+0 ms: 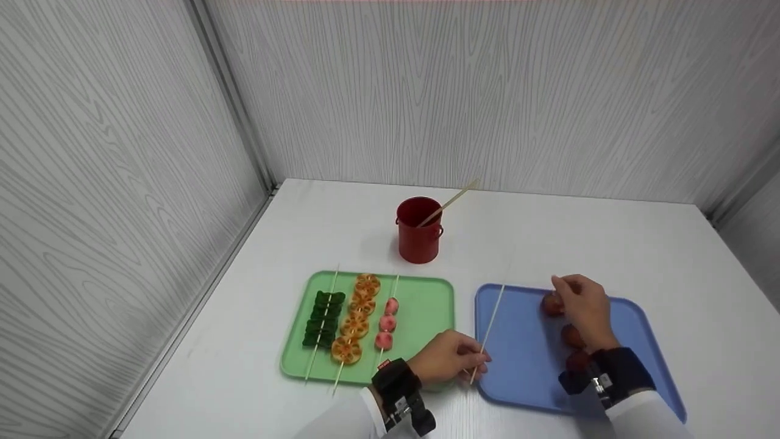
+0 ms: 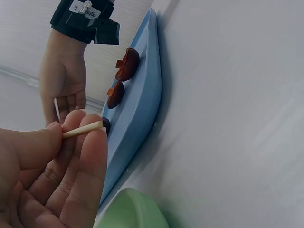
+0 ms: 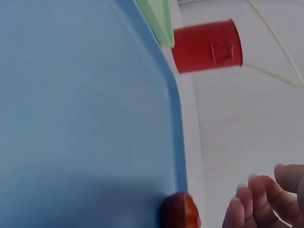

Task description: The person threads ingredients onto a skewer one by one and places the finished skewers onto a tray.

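Note:
My left hand point(image 1: 448, 358) pinches a thin bamboo skewer point(image 1: 494, 311) near its lower end, between thumb and fingers. The skewer slants up over the left edge of the blue tray point(image 1: 518, 372). In the left wrist view the blunt end of the skewer point(image 2: 83, 129) lies across the fingertips. Over the right side of the blue tray, my right hand point(image 1: 586, 310) hovers by the farthest of three brown mushroom pieces point(image 1: 551, 305). The right wrist view shows its fingers point(image 3: 256, 192) loosely bent, apart from the nearest mushroom point(image 3: 178, 211).
On the left a green tray point(image 1: 426, 299) bears skewers of dark green leafy pieces point(image 1: 323, 320), lotus root slices point(image 1: 355, 325) and pink balls point(image 1: 387, 323). Behind stands a red bucket point(image 1: 418, 244) with a skewer point(image 1: 451, 201) leaning in it. Wood-grain panels point(image 1: 475, 91) enclose the table.

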Demonstrator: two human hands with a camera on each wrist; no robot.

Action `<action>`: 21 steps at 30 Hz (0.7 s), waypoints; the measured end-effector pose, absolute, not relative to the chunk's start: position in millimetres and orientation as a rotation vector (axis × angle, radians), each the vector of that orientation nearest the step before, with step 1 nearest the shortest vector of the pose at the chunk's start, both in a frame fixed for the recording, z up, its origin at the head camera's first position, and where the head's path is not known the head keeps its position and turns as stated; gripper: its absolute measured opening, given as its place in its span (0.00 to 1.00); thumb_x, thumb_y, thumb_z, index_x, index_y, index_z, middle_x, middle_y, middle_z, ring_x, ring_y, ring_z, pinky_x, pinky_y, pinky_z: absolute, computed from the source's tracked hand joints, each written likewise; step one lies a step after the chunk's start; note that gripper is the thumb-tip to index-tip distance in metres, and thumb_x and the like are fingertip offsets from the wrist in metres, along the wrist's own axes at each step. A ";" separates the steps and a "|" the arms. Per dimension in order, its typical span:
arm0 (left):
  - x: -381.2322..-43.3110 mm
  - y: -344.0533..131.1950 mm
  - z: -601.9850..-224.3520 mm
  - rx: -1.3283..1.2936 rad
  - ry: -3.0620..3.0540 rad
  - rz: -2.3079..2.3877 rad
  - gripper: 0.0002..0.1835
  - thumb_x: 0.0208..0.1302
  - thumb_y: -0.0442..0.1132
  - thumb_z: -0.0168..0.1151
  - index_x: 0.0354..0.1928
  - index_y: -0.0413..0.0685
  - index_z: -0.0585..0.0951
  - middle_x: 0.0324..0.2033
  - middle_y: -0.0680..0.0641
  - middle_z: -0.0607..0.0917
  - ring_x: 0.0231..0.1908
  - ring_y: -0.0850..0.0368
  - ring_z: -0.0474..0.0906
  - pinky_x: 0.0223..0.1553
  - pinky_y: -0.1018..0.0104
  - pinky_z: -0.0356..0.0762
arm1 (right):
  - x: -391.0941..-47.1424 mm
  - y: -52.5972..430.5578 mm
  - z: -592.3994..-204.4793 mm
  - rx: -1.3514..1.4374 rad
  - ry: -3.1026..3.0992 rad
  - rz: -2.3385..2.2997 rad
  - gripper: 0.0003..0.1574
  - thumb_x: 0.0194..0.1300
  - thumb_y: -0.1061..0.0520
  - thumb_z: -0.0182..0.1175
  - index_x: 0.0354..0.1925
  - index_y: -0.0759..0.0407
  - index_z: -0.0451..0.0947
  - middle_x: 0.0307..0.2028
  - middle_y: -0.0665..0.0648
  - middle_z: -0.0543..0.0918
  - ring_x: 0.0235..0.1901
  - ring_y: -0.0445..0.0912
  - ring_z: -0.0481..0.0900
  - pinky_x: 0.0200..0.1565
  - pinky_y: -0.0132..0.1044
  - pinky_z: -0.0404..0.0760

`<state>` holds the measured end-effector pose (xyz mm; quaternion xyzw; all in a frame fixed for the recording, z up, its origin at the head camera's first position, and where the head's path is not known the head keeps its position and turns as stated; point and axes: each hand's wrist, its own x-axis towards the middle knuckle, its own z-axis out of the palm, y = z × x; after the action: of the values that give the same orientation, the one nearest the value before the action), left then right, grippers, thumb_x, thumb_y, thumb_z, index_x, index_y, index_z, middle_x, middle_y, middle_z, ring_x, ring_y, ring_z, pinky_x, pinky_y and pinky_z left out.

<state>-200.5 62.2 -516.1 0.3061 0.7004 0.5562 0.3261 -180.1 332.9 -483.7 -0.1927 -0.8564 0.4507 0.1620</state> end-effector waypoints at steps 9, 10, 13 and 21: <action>-200.6 58.1 -516.2 0.826 1.829 1.431 0.09 0.68 0.32 0.59 0.42 0.31 0.84 0.30 0.43 0.88 0.26 0.66 0.81 0.29 0.70 0.82 | -179.0 361.9 -493.9 -0.733 -2.631 1.186 0.31 0.68 0.40 0.57 0.48 0.67 0.78 0.41 0.63 0.80 0.41 0.52 0.73 0.40 0.38 0.71; -200.3 57.6 -516.1 0.826 1.827 1.430 0.09 0.68 0.32 0.59 0.42 0.31 0.84 0.30 0.43 0.88 0.26 0.66 0.81 0.29 0.70 0.82 | -178.7 362.5 -495.2 -0.733 -2.650 1.179 0.31 0.68 0.40 0.58 0.48 0.68 0.78 0.41 0.63 0.80 0.41 0.53 0.73 0.40 0.39 0.71; -199.7 56.2 -516.7 0.818 1.815 1.426 0.09 0.68 0.31 0.58 0.43 0.31 0.84 0.30 0.43 0.88 0.27 0.65 0.81 0.29 0.70 0.82 | -177.2 363.6 -498.6 -0.717 -2.717 1.167 0.33 0.67 0.39 0.59 0.49 0.70 0.77 0.42 0.64 0.81 0.43 0.55 0.74 0.42 0.41 0.72; -199.1 53.0 -518.2 0.803 1.807 1.435 0.09 0.69 0.31 0.58 0.43 0.32 0.84 0.32 0.42 0.88 0.29 0.59 0.83 0.30 0.68 0.83 | -178.4 361.3 -500.2 -0.640 -2.799 1.114 0.36 0.63 0.43 0.64 0.51 0.75 0.77 0.45 0.71 0.82 0.46 0.61 0.77 0.47 0.50 0.74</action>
<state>-199.1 53.0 -518.2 0.3088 0.6951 0.5519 0.3420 -178.4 361.3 -500.2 -0.2078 -0.9084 0.3616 0.0308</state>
